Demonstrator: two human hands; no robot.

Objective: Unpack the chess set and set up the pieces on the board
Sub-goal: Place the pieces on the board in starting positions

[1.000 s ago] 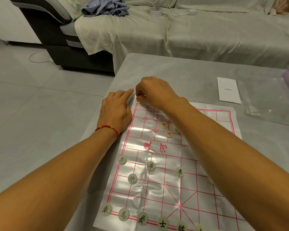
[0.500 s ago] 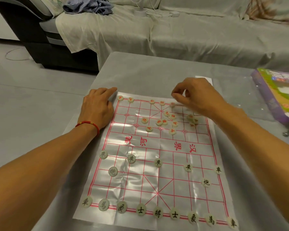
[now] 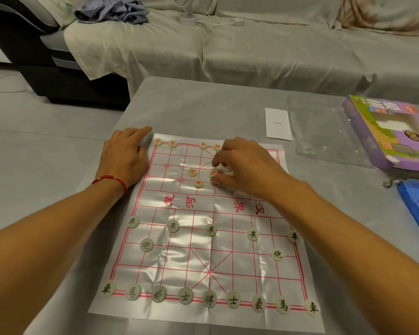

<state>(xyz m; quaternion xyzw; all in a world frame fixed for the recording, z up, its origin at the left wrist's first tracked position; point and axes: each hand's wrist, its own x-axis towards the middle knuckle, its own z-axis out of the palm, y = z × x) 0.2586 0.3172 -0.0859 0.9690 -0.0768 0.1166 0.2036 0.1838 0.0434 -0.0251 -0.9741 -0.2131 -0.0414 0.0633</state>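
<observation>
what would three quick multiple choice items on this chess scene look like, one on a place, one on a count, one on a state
1. Where does the left hand rest?
A. on the box
B. at the board's far left corner
C. on the near row of pieces

2. How many black pieces stand in the nearest row?
A. five
B. seven
C. nine

3. What is the right hand doing?
A. curling its fingers over loose red pieces
C. holding the leaflet
B. lying flat off the board

Answers:
1 B, it lies on the table beside the board, by the far left corner.
2 C, nine black pieces line the near edge.
3 A, its fingers bend over red pieces mid-board; an actual pinch cannot be told.
</observation>
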